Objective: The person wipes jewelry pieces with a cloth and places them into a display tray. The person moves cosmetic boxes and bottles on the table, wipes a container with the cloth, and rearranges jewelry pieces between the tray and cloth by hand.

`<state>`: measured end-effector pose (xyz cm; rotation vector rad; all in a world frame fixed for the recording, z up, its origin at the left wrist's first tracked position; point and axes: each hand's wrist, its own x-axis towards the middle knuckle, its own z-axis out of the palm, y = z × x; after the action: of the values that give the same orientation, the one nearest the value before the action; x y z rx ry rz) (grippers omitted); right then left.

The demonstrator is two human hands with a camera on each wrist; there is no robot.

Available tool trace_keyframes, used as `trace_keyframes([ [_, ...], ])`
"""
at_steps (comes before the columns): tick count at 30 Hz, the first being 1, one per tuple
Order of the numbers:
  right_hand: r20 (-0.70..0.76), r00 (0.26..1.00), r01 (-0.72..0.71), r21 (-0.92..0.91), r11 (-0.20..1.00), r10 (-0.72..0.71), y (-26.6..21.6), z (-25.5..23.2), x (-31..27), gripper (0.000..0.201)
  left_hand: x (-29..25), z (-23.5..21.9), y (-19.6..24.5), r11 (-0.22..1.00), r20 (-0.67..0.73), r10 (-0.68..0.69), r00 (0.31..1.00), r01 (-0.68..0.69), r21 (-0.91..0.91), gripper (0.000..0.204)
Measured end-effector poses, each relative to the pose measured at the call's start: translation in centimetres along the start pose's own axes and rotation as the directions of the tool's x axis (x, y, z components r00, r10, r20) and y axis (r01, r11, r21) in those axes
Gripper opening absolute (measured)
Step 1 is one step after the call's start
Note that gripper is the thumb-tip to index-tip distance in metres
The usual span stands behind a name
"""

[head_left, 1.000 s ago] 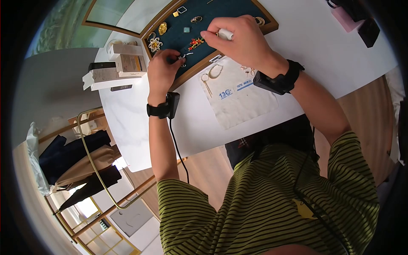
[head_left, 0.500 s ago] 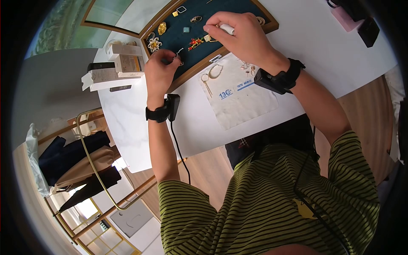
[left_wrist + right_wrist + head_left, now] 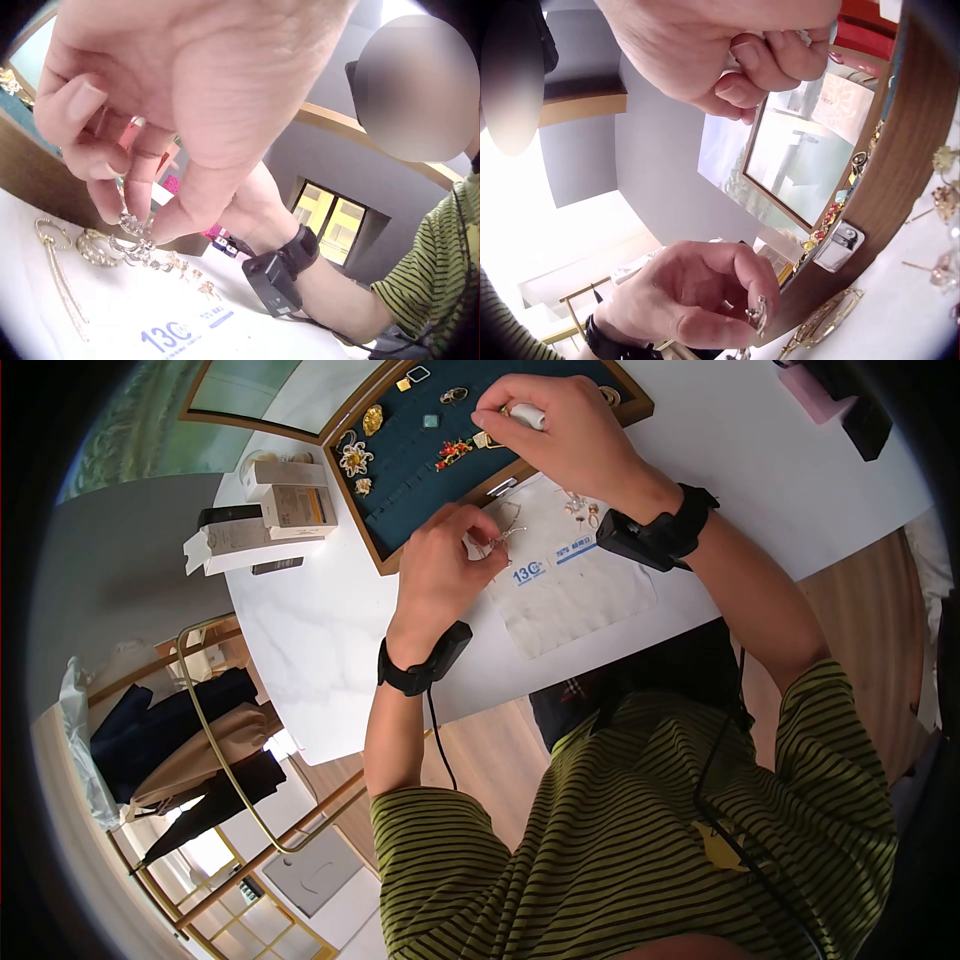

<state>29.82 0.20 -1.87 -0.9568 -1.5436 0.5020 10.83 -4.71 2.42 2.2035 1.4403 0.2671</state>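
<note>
My left hand (image 3: pixel 440 570) pinches a silver earring-like piece with sparkling stones (image 3: pixel 135 244) between thumb and fingertips, over the left part of a white cloth (image 3: pixel 575 605) with blue print. Just by the fingers in the left wrist view lie a gold hoop (image 3: pixel 96 249) and a ring with a long chain tassel (image 3: pixel 64 289). My right hand (image 3: pixel 575 440) is above the front of a wooden jewelry box (image 3: pixel 395 525), its fingers curled round a small white thing (image 3: pixel 528 416) mostly hidden in the palm. A gold square piece (image 3: pixel 484 439) lies near those fingertips.
On the box's green lining sit a red-and-gold brooch (image 3: pixel 453 454), a turquoise square piece (image 3: pixel 431 421) and other jewelry. Small earrings (image 3: pixel 583 512) lie on the cloth's right side. Cartons (image 3: pixel 290 505) stand left of the box; a pink-and-black item (image 3: pixel 820 398) lies far right.
My left hand has lifted the silver piece out of the box's front left area and moved it right and toward me, over the cloth. The right hand has moved only slightly, still holding the white thing.
</note>
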Motion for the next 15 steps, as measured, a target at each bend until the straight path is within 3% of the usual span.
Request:
trace_keyframes([
  [10, 0.030, 0.999, -0.033, -0.021, 0.999, 0.034, -0.1, 0.0, -0.1, 0.018, 0.3, 1.4, -0.4, 0.999, -0.005, 0.033, 0.999, -0.033, 0.003, 0.012],
  [12, 0.042, 0.998, -0.043, -0.021, 0.999, 0.044, -0.6, -0.4, 0.0, 0.018, 0.0, 1.5, -0.2, 0.997, 0.015, -0.002, 1.000, 0.001, 0.080, 0.013],
  [14, 0.064, 0.991, -0.126, 0.184, 0.975, 0.116, -2.0, -1.1, 0.5, 0.015, -0.2, 1.5, -0.1, 0.995, 0.011, -0.003, 1.000, 0.002, 0.102, 0.014],
  [15, 0.064, 0.991, -0.128, 0.184, 0.974, 0.118, -1.9, -1.1, 0.4, 0.015, -0.3, 1.5, 0.0, 0.993, 0.005, -0.001, 1.000, 0.000, 0.121, 0.015],
])
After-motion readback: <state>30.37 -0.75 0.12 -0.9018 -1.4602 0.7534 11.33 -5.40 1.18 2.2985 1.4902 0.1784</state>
